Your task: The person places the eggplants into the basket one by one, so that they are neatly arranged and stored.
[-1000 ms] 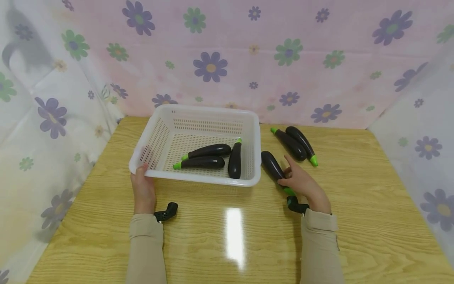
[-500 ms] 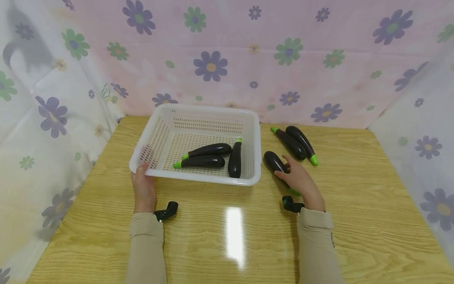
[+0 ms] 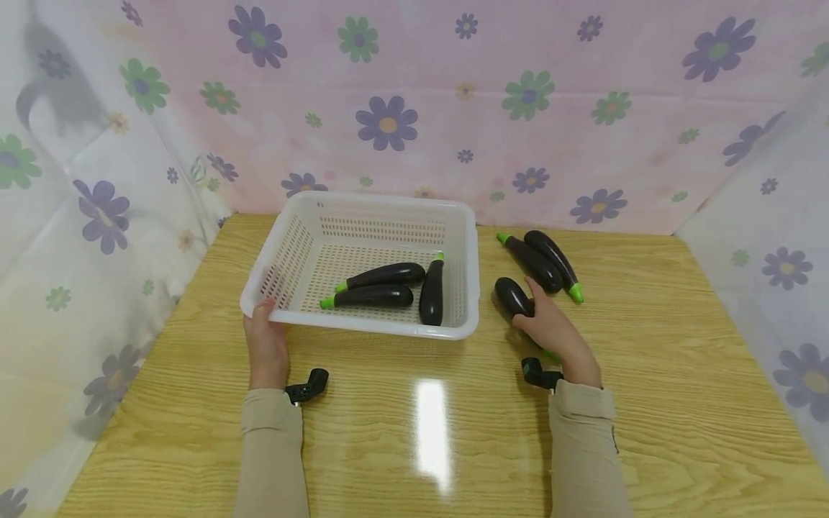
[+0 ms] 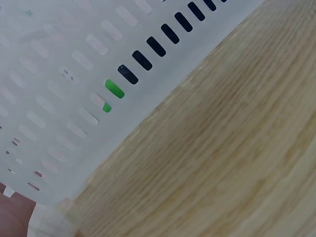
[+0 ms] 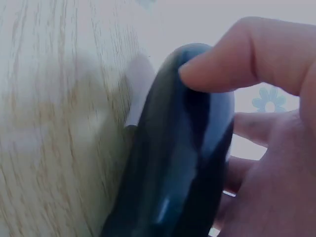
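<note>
A white plastic basket (image 3: 363,325) has its near left corner gripped by my left hand (image 3: 266,349), thumb over the rim. Inside lie three dark eggplants with green stems: one at the back (image 3: 388,274), one in front (image 3: 376,296) and one lengthwise at the right (image 3: 431,291). Right of the basket, my right hand (image 3: 560,334) holds another eggplant (image 3: 510,293) between thumb and fingers. In the right wrist view the thumb (image 5: 212,69) presses on this eggplant's rounded end, with fingers along its far side. The head view mostly hides its stem end under the hand.
Two more eggplants, a left one (image 3: 531,265) and a right one (image 3: 557,259), lie side by side just beyond my right hand. A wood-grain table (image 3: 363,432) carries everything. Flowered cloth (image 3: 427,86) hangs behind and at both sides.
The eggplant at my right hand has shifted right, away from the basket, and the thumb and fingers now lie further round it. My left hand keeps its place on the basket.
</note>
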Action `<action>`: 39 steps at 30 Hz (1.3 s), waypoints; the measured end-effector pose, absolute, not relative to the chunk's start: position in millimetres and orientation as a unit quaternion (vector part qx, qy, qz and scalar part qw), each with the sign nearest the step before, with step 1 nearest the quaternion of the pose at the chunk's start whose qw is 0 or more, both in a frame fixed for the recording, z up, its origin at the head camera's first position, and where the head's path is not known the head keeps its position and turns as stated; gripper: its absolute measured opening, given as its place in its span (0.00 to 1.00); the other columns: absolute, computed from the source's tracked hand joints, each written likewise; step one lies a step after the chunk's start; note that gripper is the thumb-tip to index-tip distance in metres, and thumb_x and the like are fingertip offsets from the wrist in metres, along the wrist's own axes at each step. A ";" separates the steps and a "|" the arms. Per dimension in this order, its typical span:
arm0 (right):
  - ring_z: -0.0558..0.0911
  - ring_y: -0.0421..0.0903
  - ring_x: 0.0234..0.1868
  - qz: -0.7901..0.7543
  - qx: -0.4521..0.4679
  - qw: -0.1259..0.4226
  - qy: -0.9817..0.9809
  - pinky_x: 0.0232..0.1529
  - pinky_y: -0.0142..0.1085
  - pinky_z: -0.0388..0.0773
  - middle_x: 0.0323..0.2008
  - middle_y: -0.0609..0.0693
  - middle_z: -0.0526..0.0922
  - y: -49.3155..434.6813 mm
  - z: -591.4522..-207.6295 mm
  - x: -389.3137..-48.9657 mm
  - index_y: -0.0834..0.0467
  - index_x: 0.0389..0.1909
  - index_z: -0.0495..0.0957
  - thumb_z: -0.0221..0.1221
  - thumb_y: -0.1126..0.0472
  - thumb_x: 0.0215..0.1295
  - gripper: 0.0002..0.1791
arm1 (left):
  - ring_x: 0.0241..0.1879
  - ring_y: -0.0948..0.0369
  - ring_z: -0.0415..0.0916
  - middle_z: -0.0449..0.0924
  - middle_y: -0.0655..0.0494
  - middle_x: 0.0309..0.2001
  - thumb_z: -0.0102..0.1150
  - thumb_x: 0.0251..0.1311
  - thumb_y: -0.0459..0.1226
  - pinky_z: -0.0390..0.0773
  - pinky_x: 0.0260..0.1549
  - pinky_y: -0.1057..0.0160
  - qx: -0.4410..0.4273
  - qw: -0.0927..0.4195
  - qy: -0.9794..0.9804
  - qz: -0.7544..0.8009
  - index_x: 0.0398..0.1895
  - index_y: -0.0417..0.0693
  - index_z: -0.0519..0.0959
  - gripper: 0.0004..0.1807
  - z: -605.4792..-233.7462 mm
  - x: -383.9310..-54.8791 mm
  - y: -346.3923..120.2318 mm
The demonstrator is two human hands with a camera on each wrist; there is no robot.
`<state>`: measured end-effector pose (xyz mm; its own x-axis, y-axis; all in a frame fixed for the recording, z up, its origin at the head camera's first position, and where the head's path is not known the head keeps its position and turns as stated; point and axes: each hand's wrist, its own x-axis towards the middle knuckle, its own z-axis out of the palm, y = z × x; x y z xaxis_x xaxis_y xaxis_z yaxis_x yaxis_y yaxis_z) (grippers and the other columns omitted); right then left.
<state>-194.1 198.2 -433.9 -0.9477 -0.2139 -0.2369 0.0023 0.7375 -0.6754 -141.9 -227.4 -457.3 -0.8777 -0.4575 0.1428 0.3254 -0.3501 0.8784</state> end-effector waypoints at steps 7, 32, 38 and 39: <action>0.56 0.63 0.61 -0.368 -0.045 0.135 0.919 0.53 0.56 0.57 0.65 0.67 0.48 198.9 -432.3 -195.2 0.53 0.69 0.31 0.47 0.57 0.57 0.44 | 0.61 0.55 0.56 0.60 0.49 0.61 0.38 0.57 0.33 0.51 0.59 0.58 0.060 0.240 -0.514 -0.821 0.61 0.49 0.60 0.25 -458.0 -141.8 -227.4; 0.55 0.63 0.62 -0.376 -0.048 0.136 0.915 0.54 0.57 0.56 0.66 0.64 0.46 200.0 -433.7 -198.7 0.53 0.69 0.36 0.46 0.57 0.59 0.40 | 0.61 0.55 0.56 0.61 0.49 0.61 0.39 0.58 0.33 0.51 0.60 0.59 0.061 0.237 -0.506 -0.827 0.62 0.48 0.60 0.25 -454.3 -144.7 -227.7; 0.54 0.65 0.62 -0.378 -0.038 0.141 0.914 0.53 0.58 0.56 0.67 0.64 0.45 200.5 -431.8 -197.1 0.49 0.69 0.34 0.46 0.56 0.60 0.40 | 0.61 0.54 0.56 0.60 0.48 0.61 0.38 0.58 0.33 0.51 0.60 0.59 0.062 0.238 -0.500 -0.831 0.62 0.48 0.59 0.25 -454.7 -143.5 -227.5; 0.54 0.66 0.62 -0.378 -0.037 0.142 0.914 0.53 0.58 0.56 0.67 0.64 0.45 200.5 -432.1 -196.9 0.49 0.69 0.33 0.46 0.56 0.61 0.40 | 0.61 0.54 0.56 0.60 0.48 0.61 0.38 0.58 0.33 0.51 0.60 0.59 0.061 0.238 -0.500 -0.831 0.62 0.47 0.59 0.25 -455.1 -143.0 -227.7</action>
